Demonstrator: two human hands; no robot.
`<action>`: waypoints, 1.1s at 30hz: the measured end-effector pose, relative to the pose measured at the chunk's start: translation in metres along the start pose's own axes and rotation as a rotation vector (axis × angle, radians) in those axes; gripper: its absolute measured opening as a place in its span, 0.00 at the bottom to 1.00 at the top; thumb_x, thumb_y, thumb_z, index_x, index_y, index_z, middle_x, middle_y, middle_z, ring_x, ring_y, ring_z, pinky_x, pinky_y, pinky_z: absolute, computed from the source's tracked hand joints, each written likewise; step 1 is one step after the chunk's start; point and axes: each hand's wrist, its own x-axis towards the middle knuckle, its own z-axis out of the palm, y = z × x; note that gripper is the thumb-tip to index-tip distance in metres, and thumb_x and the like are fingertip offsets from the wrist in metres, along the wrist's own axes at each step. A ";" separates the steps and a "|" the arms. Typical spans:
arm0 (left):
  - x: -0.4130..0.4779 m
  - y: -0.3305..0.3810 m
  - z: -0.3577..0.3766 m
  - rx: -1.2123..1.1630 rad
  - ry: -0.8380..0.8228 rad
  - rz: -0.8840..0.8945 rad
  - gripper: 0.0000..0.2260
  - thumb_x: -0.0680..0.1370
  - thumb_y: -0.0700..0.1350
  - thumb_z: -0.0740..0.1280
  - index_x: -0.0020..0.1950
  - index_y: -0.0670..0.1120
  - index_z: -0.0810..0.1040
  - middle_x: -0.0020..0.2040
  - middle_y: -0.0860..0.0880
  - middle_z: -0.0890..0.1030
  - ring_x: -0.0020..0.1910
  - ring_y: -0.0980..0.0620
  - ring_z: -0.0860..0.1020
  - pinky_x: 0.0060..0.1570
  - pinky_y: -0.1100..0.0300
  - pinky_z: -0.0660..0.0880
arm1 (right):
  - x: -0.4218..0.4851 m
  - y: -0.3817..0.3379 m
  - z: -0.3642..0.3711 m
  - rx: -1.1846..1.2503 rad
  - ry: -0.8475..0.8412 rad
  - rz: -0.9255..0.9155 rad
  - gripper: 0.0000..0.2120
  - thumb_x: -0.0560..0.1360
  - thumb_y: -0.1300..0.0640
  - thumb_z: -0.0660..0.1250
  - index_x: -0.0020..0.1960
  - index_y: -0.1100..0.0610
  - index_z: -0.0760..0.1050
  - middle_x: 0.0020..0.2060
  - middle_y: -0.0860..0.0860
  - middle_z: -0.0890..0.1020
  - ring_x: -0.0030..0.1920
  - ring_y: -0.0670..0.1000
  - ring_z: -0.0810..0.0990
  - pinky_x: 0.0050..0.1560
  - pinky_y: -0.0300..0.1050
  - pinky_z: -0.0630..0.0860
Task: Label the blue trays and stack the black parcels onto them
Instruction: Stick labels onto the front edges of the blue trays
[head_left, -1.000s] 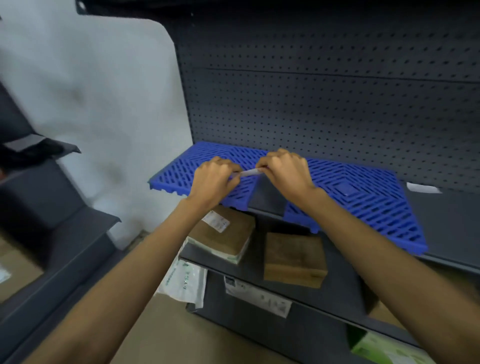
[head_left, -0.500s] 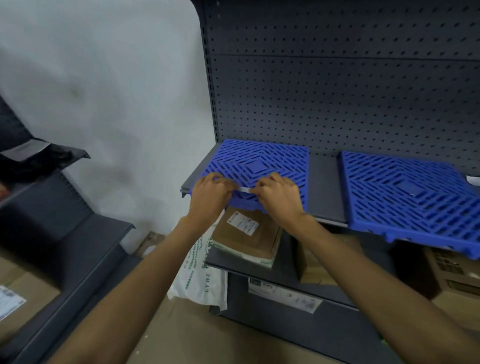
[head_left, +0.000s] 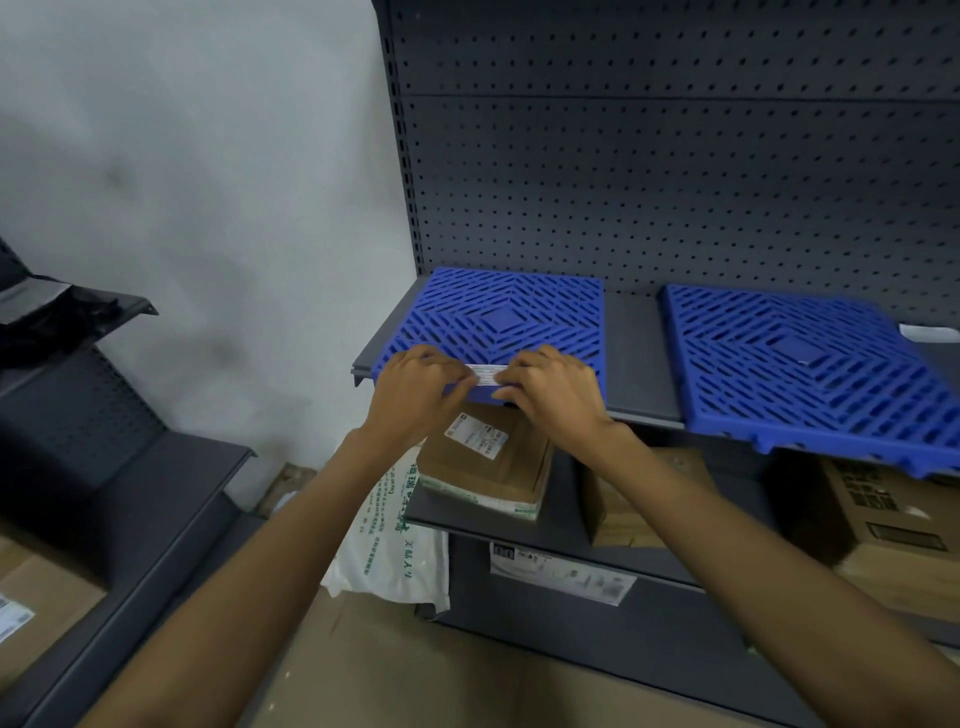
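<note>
1. Head view, hands. We see the left hand (head_left: 415, 387) and the right hand (head_left: 550, 389) side by side at the front edge of the upper shelf (head_left: 641, 358). Each is closed in a pinch on one end of a white label strip (head_left: 487, 375), holding it stretched against the front rim of the left blue tray (head_left: 506, 317).

2. Head view, task items. The left blue tray sits at the shelf's left end. The right blue tray (head_left: 810, 364) lies well apart, its front edge overhanging the shelf lip. Dark, crumpled shapes on the rack (head_left: 130, 499) at the far left edge may be the black parcels (head_left: 47, 327); we cannot tell for sure.

3. Risks, our judgement.
   - The rim is narrow and the tray top is slotted, so the strip may bridge gaps and bond poorly.
   - Uneven pull from the two pinches could set the strip crooked or wrinkle it.
   - Pressing at the front edge could slide the tray backward.
   - The overhanging right tray could tip under a parcel loaded near its front.

4. Materials and shapes. Both trays are rigid blue plastic lattices, with diagonal slots around a solid centre diamond. The shelf is smooth dark metal with a perforated back panel (head_left: 675, 182). The strip looks thin, papery and printed. Cardboard boxes (head_left: 488, 457) sit on the shelf below.
</note>
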 end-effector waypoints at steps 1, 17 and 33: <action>0.003 0.002 -0.001 0.018 -0.008 0.012 0.15 0.80 0.54 0.63 0.58 0.48 0.83 0.54 0.49 0.85 0.59 0.48 0.78 0.58 0.49 0.73 | 0.000 0.002 -0.004 0.007 0.010 0.014 0.17 0.78 0.41 0.61 0.60 0.48 0.81 0.55 0.45 0.81 0.58 0.50 0.77 0.49 0.48 0.77; 0.110 0.183 0.027 0.045 0.009 0.330 0.14 0.81 0.51 0.62 0.64 0.51 0.79 0.60 0.50 0.82 0.60 0.47 0.77 0.53 0.52 0.75 | -0.095 0.182 -0.073 -0.134 0.038 0.301 0.15 0.78 0.43 0.62 0.59 0.48 0.79 0.52 0.49 0.83 0.57 0.54 0.78 0.44 0.48 0.76; 0.211 0.476 0.106 -0.080 -0.022 0.392 0.14 0.79 0.45 0.64 0.63 0.50 0.80 0.62 0.50 0.81 0.59 0.47 0.77 0.51 0.53 0.74 | -0.255 0.453 -0.149 -0.280 -0.084 0.449 0.12 0.78 0.46 0.61 0.58 0.47 0.77 0.50 0.52 0.83 0.52 0.56 0.80 0.40 0.48 0.72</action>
